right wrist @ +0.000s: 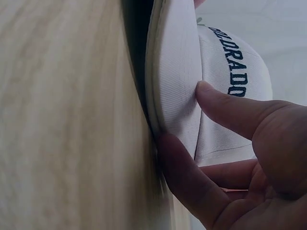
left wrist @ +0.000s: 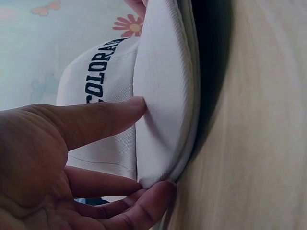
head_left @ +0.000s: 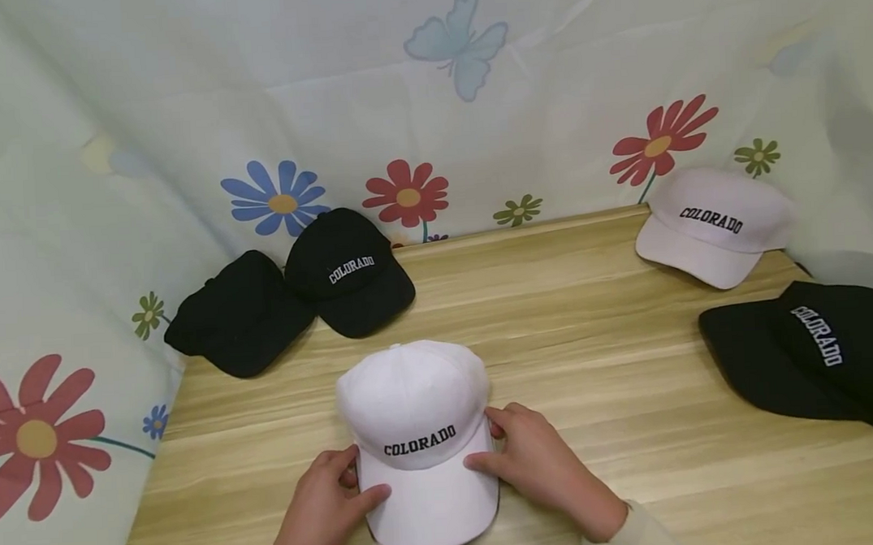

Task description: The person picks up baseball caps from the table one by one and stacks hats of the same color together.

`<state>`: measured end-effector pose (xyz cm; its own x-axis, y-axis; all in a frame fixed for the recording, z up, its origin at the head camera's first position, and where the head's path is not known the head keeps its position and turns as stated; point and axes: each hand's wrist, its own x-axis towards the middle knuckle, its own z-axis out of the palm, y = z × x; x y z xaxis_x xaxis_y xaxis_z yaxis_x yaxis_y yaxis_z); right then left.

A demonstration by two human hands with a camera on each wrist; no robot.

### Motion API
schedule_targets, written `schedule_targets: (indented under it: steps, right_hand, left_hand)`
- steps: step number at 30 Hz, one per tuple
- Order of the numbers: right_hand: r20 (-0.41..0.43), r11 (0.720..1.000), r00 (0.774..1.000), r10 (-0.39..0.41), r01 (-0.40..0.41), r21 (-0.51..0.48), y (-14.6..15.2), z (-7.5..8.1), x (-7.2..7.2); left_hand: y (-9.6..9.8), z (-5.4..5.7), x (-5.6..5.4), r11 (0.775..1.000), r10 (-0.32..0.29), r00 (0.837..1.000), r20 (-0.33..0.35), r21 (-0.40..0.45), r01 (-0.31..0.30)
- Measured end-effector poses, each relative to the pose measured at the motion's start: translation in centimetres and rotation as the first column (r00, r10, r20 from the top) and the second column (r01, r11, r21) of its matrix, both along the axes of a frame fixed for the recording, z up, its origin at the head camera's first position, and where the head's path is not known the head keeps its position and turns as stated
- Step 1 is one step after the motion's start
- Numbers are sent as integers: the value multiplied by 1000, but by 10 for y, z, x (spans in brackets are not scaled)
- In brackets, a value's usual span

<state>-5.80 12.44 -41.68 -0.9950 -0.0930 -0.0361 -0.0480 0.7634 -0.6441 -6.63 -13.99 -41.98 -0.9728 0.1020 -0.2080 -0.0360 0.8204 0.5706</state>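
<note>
A white baseball cap [head_left: 416, 395] with black COLORADO lettering sits at the table's front, brim toward me. My left hand [head_left: 325, 505] pinches the brim's left edge, thumb on top and fingers at the side. On the opposite edge my right hand [head_left: 536, 459] does the same. Both wrist views show the white brim [left wrist: 160, 96] from the side, with a second pale edge [right wrist: 152, 72] directly beneath. Below that is a dark band; whether it is a black brim or shadow I cannot tell.
Two black caps [head_left: 349, 272] [head_left: 241, 313] lie side by side at the back left. A pale pink cap [head_left: 720, 223] stands at the back right, with another black cap [head_left: 820, 353] before it. Flowered cloth [head_left: 547, 129] borders the wooden table [head_left: 555, 316].
</note>
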Motion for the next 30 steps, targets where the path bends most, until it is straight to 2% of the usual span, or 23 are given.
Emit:
schedule_targets:
  steps: [13, 21, 25, 30]
  right_hand:
    - [-18, 1000, 1000, 6, -6, -9, -1, -1, -1]
    - [-4, 998, 1000, 18, -19, -57, 3, -2, -1]
    - [3, 995, 999, 49, -48, -84, 8, 0, 0]
    - [13, 986, 997, 82, -79, -148, 22, 2, 4]
  left_hand:
    - [1, 3, 4, 1000, 2, 999, -39, -2, -2]
    - [4, 8, 4, 999, 20, 1000, -15, -31, -21]
    - [1, 17, 0, 999, 24, 1000, -6, -48, -24]
    - [-7, 40, -8, 998, 48, 999, 7, -47, -48]
